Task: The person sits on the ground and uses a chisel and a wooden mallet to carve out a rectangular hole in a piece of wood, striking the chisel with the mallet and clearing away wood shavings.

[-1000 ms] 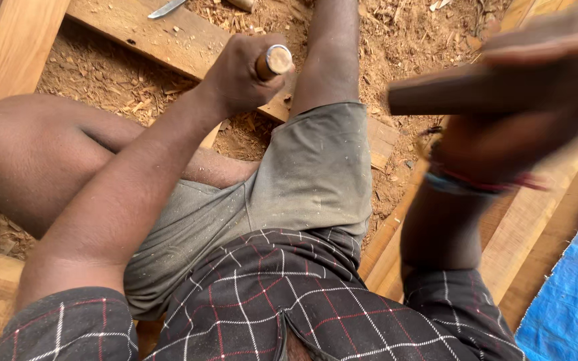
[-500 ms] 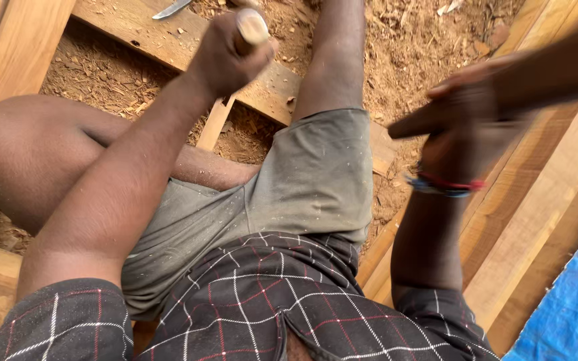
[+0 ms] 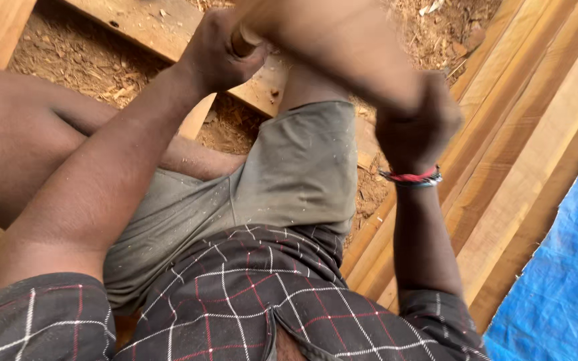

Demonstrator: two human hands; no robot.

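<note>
Sawdust ground (image 3: pixel 81 60); left hand (image 3: pixel 219 50) grips half-hidden handle (image 3: pixel 241 45), perhaps chisel; right hand (image 3: pixel 416 127) blurred.

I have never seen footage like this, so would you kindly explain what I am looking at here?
There is no machine: a camera on a person's head looks down at their own lap and bare hands. The left hand is closed around a wooden handle, upper middle. The right hand, with a red wristband, grips a blurred wooden club crossing the top. Below lie wooden planks, sawdust-covered ground and a blue tarp at right.
</note>
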